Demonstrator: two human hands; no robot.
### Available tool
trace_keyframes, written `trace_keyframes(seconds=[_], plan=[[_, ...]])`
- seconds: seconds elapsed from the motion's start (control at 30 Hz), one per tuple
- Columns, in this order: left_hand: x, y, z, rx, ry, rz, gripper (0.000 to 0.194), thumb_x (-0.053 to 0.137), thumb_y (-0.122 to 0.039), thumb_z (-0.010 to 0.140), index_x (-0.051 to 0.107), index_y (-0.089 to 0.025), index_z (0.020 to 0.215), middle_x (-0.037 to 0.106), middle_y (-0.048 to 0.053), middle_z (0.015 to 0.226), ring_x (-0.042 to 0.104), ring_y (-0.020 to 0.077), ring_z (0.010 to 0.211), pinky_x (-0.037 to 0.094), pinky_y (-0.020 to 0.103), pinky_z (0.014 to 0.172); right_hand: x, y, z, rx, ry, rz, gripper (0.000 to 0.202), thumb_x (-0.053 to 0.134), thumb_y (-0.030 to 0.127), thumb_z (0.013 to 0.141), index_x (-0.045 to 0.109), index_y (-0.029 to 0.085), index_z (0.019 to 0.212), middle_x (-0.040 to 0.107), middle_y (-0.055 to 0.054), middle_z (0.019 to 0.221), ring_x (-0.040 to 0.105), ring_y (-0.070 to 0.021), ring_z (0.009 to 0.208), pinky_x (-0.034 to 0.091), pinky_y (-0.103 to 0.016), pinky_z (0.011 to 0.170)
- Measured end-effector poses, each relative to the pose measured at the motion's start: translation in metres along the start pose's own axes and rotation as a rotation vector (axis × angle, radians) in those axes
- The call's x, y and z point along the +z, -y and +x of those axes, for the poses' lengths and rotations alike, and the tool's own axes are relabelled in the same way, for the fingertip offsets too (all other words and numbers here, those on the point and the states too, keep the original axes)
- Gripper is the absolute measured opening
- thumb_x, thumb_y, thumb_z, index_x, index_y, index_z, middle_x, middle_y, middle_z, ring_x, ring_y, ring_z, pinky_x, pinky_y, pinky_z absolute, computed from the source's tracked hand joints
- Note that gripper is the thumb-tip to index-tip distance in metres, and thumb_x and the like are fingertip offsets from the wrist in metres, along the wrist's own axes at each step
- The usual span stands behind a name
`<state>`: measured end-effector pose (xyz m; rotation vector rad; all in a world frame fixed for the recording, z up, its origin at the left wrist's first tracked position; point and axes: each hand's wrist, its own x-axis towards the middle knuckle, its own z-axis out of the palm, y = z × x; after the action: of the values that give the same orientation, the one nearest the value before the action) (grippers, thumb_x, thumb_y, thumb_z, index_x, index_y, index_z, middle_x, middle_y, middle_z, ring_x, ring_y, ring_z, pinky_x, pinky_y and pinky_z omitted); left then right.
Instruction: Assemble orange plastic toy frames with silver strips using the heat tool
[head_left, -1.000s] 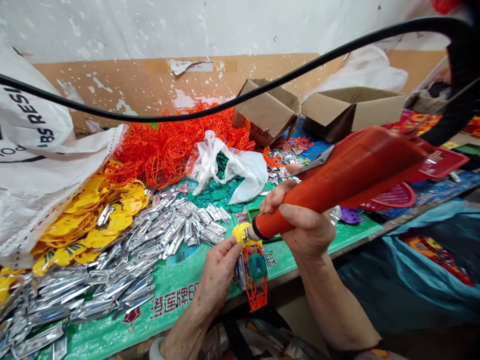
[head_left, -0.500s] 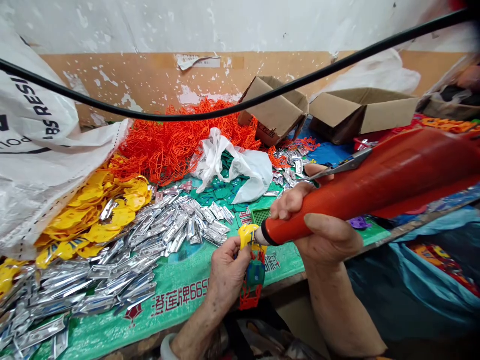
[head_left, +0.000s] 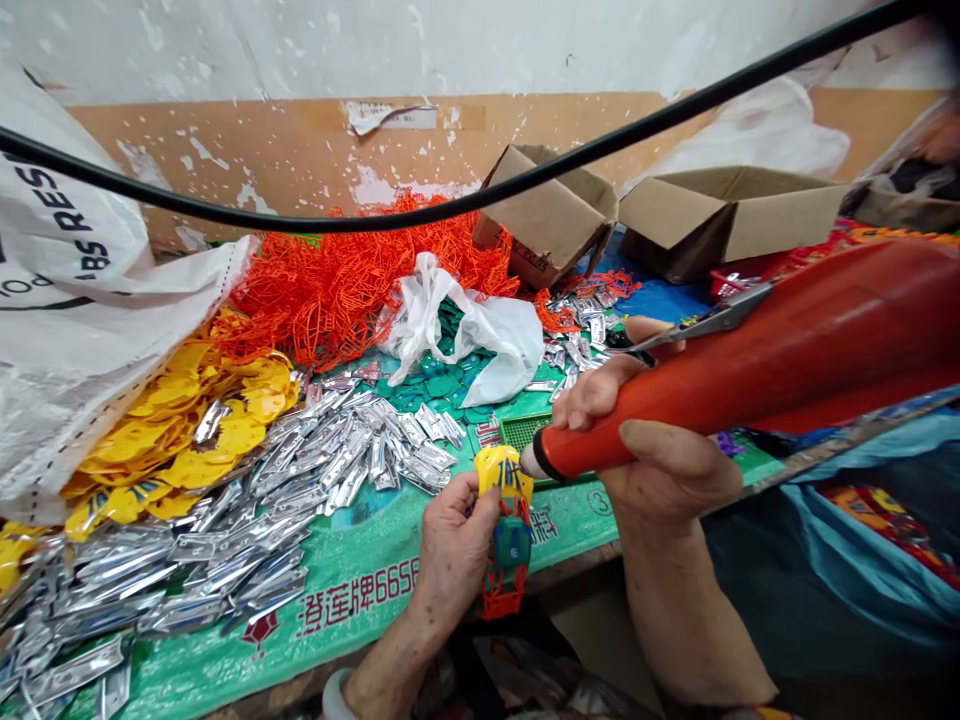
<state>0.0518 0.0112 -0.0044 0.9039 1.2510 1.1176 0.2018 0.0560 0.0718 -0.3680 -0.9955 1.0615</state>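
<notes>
My left hand (head_left: 459, 535) pinches a small plastic toy (head_left: 511, 545) between thumb and fingers, near the table's front edge. The toy has a yellow printed cap, a dark green middle and an orange-red frame hanging below. Wrapped round a thick red power screwdriver (head_left: 675, 395) is my right hand (head_left: 652, 460), with fingers by its metal lever. The tool slants down to the left, and its grey nose with a black ring is close beside the yellow cap. Whether the nose still touches the cap I cannot tell.
Silver metal-looking strips (head_left: 247, 530), yellow pieces (head_left: 187, 430) and orange-red frames (head_left: 337, 280) lie heaped to the left and behind. A white plastic bag (head_left: 502, 345) rests on green pieces. Cardboard boxes (head_left: 780, 220) stand at the back. A black cable (head_left: 300, 215) hangs across the view.
The red power screwdriver and my right hand have shifted slightly right and up, its nose drawing back so more of the yellow cap shows. My left hand keeps hold of the toy.
</notes>
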Motion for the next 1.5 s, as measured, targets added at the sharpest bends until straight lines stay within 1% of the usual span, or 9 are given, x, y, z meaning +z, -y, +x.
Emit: trace_keyframes(seconds=[0.27,0.37,0.47,0.57,0.67,0.9,1.17,1.33,1.5], plan=[[-0.002,0.003,0.003,-0.116,0.002,-0.177,0.022,0.077,-0.034,0.071,0.070,-0.016,0.080,0.069,-0.002,0.065,0.057,0.0098,0.055,0.046,0.019,0.053,-0.009,0.003,0.013,-0.027,-0.166,-0.197,0.027,0.069,0.014,0.061,0.064,0.027,0.084,0.063,0.004,0.068,0.057,-0.0164,0.057,0.049,-0.036,0.059],[-0.003,0.002,0.004,-0.165,-0.013,-0.277,0.025,0.080,-0.033,0.069,0.070,-0.015,0.084,0.072,0.000,0.068,0.060,0.0105,0.055,0.049,0.019,0.053,-0.013,-0.003,0.015,-0.036,-0.241,-0.294,0.024,0.073,0.015,0.058,0.064,0.025,0.078,0.063,0.004,0.067,0.057,-0.0168,0.057,0.049,-0.036,0.059],[-0.005,-0.003,0.006,-0.225,-0.004,-0.432,0.026,0.081,-0.027,0.070,0.071,-0.014,0.089,0.072,0.000,0.067,0.062,0.0109,0.054,0.052,0.019,0.052,-0.016,-0.013,0.015,-0.064,-0.237,-0.398,0.014,0.076,0.016,0.061,0.064,0.021,0.067,0.064,0.003,0.064,0.058,-0.0159,0.057,0.048,-0.034,0.058],[-0.005,-0.013,0.010,-0.277,0.023,-0.580,0.019,0.075,-0.018,0.076,0.070,-0.013,0.094,0.075,0.003,0.076,0.068,0.0140,0.062,0.057,0.021,0.058,-0.017,-0.019,0.014,-0.080,-0.243,-0.434,0.014,0.079,0.018,0.062,0.065,0.020,0.063,0.063,0.003,0.062,0.057,-0.0148,0.057,0.048,-0.032,0.057],[-0.003,-0.022,0.016,-0.350,-0.026,-0.647,0.015,0.061,-0.014,0.087,0.069,-0.011,0.099,0.078,0.008,0.087,0.072,0.0173,0.070,0.061,0.027,0.068,-0.014,-0.019,0.016,-0.049,-0.255,-0.415,0.016,0.081,0.020,0.062,0.065,0.020,0.063,0.063,0.004,0.063,0.056,-0.0137,0.058,0.048,-0.031,0.057],[0.011,-0.034,0.035,-0.420,-0.034,-0.793,0.027,0.042,-0.013,0.096,0.066,-0.008,0.106,0.076,0.005,0.071,0.072,0.0169,0.059,0.062,0.033,0.074,-0.008,-0.018,0.019,-0.054,-0.338,-0.363,0.024,0.084,0.026,0.058,0.064,0.018,0.069,0.061,0.004,0.064,0.054,-0.0127,0.056,0.047,-0.031,0.056],[0.028,-0.036,0.047,-0.437,-0.004,-0.774,0.028,0.046,-0.012,0.092,0.067,-0.008,0.109,0.074,0.005,0.063,0.070,0.0178,0.051,0.063,0.032,0.064,-0.003,-0.016,0.015,-0.044,-0.410,-0.340,0.020,0.082,0.024,0.058,0.066,0.018,0.066,0.062,0.003,0.063,0.056,-0.0133,0.055,0.049,-0.031,0.057],[0.030,-0.038,0.047,-0.446,0.016,-0.741,0.027,0.047,-0.011,0.089,0.068,-0.009,0.107,0.075,0.007,0.065,0.075,0.0249,0.067,0.063,0.043,0.073,-0.006,-0.011,0.015,-0.080,-0.417,-0.299,0.020,0.083,0.025,0.058,0.066,0.018,0.065,0.062,0.004,0.061,0.056,-0.0135,0.054,0.049,-0.031,0.056],[0.032,-0.030,0.052,-0.420,0.013,-0.724,0.022,0.048,-0.010,0.088,0.069,-0.008,0.093,0.077,0.010,0.071,0.076,0.0239,0.070,0.064,0.040,0.076,-0.006,-0.009,0.015,-0.099,-0.409,-0.283,0.018,0.082,0.022,0.059,0.065,0.019,0.064,0.062,0.004,0.061,0.056,-0.0132,0.055,0.049,-0.031,0.058]])
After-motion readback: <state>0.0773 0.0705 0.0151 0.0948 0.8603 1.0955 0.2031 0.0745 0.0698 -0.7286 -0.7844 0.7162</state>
